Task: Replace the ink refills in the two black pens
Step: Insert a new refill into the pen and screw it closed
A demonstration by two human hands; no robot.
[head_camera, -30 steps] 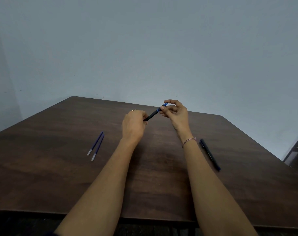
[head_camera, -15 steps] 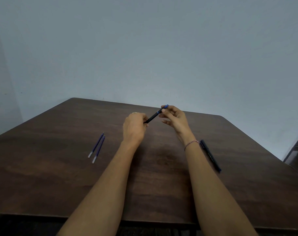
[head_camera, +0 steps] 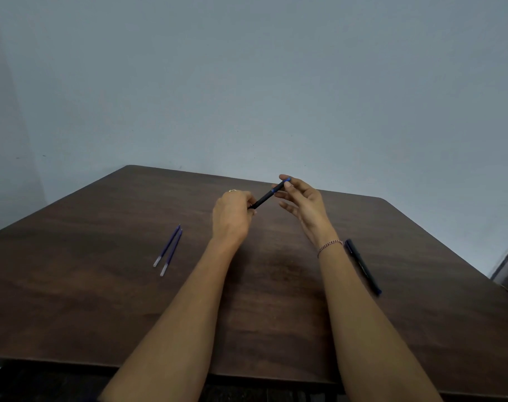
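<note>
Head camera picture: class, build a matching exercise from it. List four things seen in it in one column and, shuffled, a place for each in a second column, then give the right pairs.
Things
1. held pen
2. second black pen
3. two blue refills
4. bracelet

Places
a. round the right wrist
b. lying on the table, beside the right forearm
c. side by side on the table, left of the left arm
d. above the table, gripped by the left hand, its blue end pinched by the right hand

Pairs: 1-d, 2-b, 3-c, 4-a

a dark wooden table [head_camera: 102, 285] stands before a plain pale wall [head_camera: 247, 82].
</note>
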